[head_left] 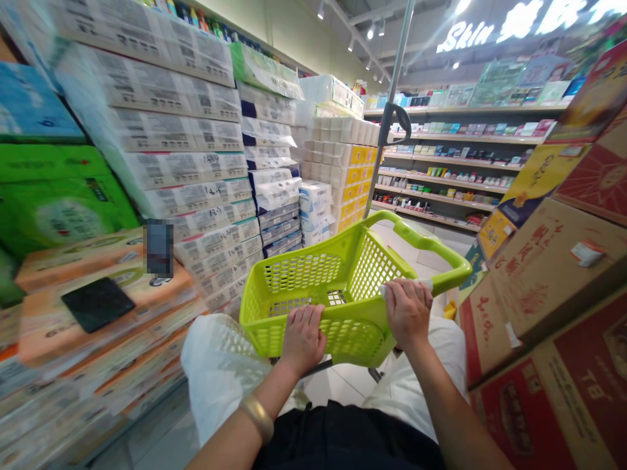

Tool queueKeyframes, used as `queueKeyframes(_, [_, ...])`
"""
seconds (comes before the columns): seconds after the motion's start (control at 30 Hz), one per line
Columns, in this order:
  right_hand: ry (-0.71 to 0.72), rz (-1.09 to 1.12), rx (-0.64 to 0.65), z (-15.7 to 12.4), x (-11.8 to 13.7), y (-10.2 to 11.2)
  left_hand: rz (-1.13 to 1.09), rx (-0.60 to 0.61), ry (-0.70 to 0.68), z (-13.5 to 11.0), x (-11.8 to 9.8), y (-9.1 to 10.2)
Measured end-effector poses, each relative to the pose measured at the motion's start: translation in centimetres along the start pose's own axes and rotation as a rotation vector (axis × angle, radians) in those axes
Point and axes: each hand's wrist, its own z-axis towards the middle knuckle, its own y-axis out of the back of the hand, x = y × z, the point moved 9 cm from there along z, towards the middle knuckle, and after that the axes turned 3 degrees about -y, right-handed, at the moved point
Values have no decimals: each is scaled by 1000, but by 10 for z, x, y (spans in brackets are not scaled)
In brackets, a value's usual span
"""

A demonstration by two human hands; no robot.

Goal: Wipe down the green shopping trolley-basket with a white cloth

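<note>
A lime-green plastic shopping cart (294,277) with perforated walls stands between my knees, its basket tilted in view. My left hand (304,336) grips the near top rim, fingers curled over the edge. Farther right, my right hand (407,310) is closed over the same rim near the base of the push handle (435,243). White edges of a thin cloth or tissue (425,283) show beside its fingers, pressed against the green plastic; most of it is hidden under the hand. Nothing is visible inside the basket.
Stacked tissue packs (196,130) rise on the left. A dark flat tablet-like object (98,303) lies on orange packs (161,294), near a pixelated patch. Cardboard cartons (533,261) crowd the right. Behind the cart are a metal pole (399,55) and stocked shelves (455,137).
</note>
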Motion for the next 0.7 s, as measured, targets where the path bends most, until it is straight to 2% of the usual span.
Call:
queueKeyframes(0.1, [-45,18,19,-9,22,-10,10,-9,10,1,-2,1])
queueKeyframes(0.2, [27,99,158,-25,67,-32,-2,-2,13,1,-1,0])
queueKeyframes(0.3, [60,155,203,-34,89,-40,-11,9,4,-1,1,0])
queueKeyframes(0.4, [96,155,204,-30,76,-35,3,17,-3,-2,3,0])
queueKeyframes(0.57, [23,63,75,-12,24,-13,-6,14,4,-1,2,0])
queueKeyframes(0.63, [-12,55,52,-12,22,-11,-10,3,13,0,1,1])
queueKeyframes(0.7, [-26,78,70,-17,36,-17,-4,-9,23,1,0,2])
